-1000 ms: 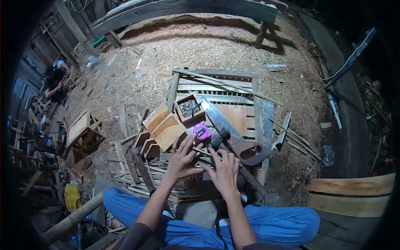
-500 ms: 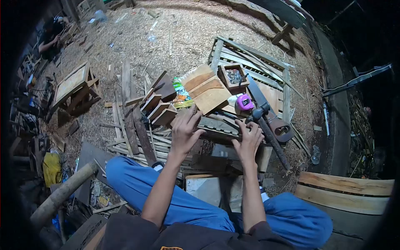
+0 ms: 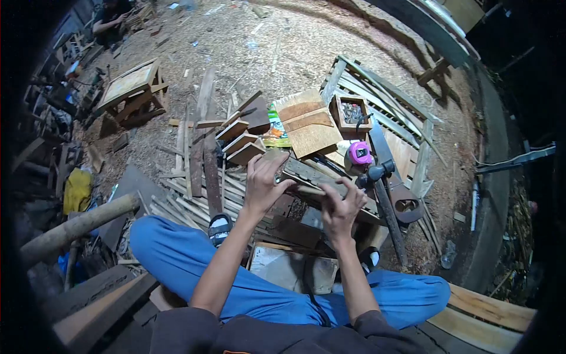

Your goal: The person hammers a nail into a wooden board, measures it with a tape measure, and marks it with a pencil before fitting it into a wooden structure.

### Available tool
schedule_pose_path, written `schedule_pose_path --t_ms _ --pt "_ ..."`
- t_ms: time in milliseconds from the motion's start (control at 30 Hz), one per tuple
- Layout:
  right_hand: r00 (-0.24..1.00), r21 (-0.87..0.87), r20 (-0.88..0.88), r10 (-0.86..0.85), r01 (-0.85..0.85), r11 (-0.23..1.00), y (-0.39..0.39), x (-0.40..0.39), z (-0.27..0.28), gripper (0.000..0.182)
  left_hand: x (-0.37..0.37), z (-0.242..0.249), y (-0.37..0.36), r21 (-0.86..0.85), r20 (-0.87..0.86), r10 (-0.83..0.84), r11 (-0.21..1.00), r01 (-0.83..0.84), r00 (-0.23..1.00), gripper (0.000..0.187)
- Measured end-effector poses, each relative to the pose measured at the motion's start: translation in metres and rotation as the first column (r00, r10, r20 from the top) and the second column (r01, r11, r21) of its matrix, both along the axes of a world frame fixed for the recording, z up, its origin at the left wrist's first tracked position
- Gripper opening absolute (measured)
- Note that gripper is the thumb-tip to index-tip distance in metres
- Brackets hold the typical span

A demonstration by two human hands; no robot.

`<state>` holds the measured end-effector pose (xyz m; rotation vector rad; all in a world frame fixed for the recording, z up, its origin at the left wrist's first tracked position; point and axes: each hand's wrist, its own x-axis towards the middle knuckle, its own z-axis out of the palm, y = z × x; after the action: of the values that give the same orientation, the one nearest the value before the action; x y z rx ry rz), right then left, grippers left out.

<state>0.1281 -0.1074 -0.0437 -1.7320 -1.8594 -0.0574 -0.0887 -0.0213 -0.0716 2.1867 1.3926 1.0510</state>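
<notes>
My left hand (image 3: 263, 184) is curled at one end of a thin wooden piece (image 3: 308, 190), its thumb pointing along it. At the other end my right hand (image 3: 342, 206) has bent fingers, with the thumb near the wood. The piece shows almost edge-on, and the fingers hide part of it. Under and beyond it lies a worn plank bench (image 3: 309, 172). Just past the hands rest a flat wooden panel (image 3: 309, 127), a pink tape measure (image 3: 359, 153), a hammer (image 3: 383, 194) and a handsaw (image 3: 404, 197).
A wooden box of small metal parts (image 3: 352, 113) sits on a slatted frame (image 3: 424, 153). Small wooden pieces (image 3: 244, 147) stand left of the panel. Loose sticks (image 3: 194, 197) and a small wooden stool (image 3: 132, 85) are farther left. Another person (image 3: 109, 23) is at the far left.
The view has shifted, so the surroundings appear farther right. My right fingers, spread before, are now more bent, and a thin wooden edge shows between my hands.
</notes>
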Motion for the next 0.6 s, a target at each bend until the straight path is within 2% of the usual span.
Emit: schedule_pose_path --t_ms 33,67,133,200,233,267,333,433,467,533,567,600 --pt "0.996 0.047 -0.060 0.061 -0.059 0.997 -0.001 -0.010 0.003 0.041 0.000 0.002 -0.006 -0.005 -0.022 0.002 1.000 -0.002 1.000 0.074" --pt "0.989 0.115 -0.067 0.133 -0.125 0.985 -0.001 -0.017 0.001 0.049 -0.001 0.000 -0.012 -0.009 -0.050 0.013 1.000 -0.014 0.999 0.074" --pt "0.959 0.143 -0.144 0.244 -0.224 0.964 -0.005 -0.031 -0.005 0.051 -0.005 -0.008 -0.024 -0.070 -0.027 0.085 0.994 -0.087 0.996 0.075" --pt "0.905 0.146 -0.277 0.324 -0.293 0.945 -0.011 -0.044 -0.010 0.052 -0.013 -0.018 -0.040 -0.088 -0.081 0.118 0.988 -0.125 0.990 0.074" --pt "0.895 0.196 -0.260 0.363 -0.319 0.927 -0.011 -0.049 -0.021 0.049 -0.018 -0.026 -0.046 -0.097 -0.163 0.135 0.984 -0.152 0.977 0.074" --pt "0.871 0.156 -0.318 0.375 -0.342 0.927 -0.014 -0.053 -0.031 0.051 -0.024 -0.036 -0.054 -0.107 -0.242 0.154 0.977 -0.184 0.958 0.073" --pt "0.861 0.039 -0.391 0.326 -0.338 0.940 -0.018 -0.062 -0.055 0.056 -0.034 -0.041 -0.071 -0.144 -0.225 0.149 0.972 -0.185 0.963 0.068" --pt "0.870 -0.244 -0.396 0.292 -0.406 0.881 -0.025 -0.073 -0.097 0.053 -0.053 -0.061 -0.095 -0.231 -0.286 0.076 0.962 -0.146 0.955 0.067" --pt "0.871 -0.247 -0.394 0.294 -0.409 0.879 -0.029 -0.077 -0.111 0.053 -0.058 -0.068 -0.102 -0.234 -0.282 0.079 0.961 -0.149 0.956 0.067" --pt "0.883 -0.529 -0.405 0.236 -0.437 0.727 -0.033 -0.084 -0.138 0.048 -0.069 -0.086 -0.110 -0.220 -0.254 0.067 0.967 -0.126 0.965 0.069" --pt "0.870 -0.420 -0.395 0.295 -0.456 0.785 -0.033 -0.091 -0.157 0.048 -0.077 -0.096 -0.114 -0.250 -0.262 0.051 0.961 -0.118 0.964 0.068" --pt "0.873 -0.429 -0.385 0.299 -0.457 0.780 -0.032 -0.095 -0.174 0.048 -0.084 -0.108 -0.116 -0.256 -0.250 0.056 0.959 -0.122 0.967 0.068"
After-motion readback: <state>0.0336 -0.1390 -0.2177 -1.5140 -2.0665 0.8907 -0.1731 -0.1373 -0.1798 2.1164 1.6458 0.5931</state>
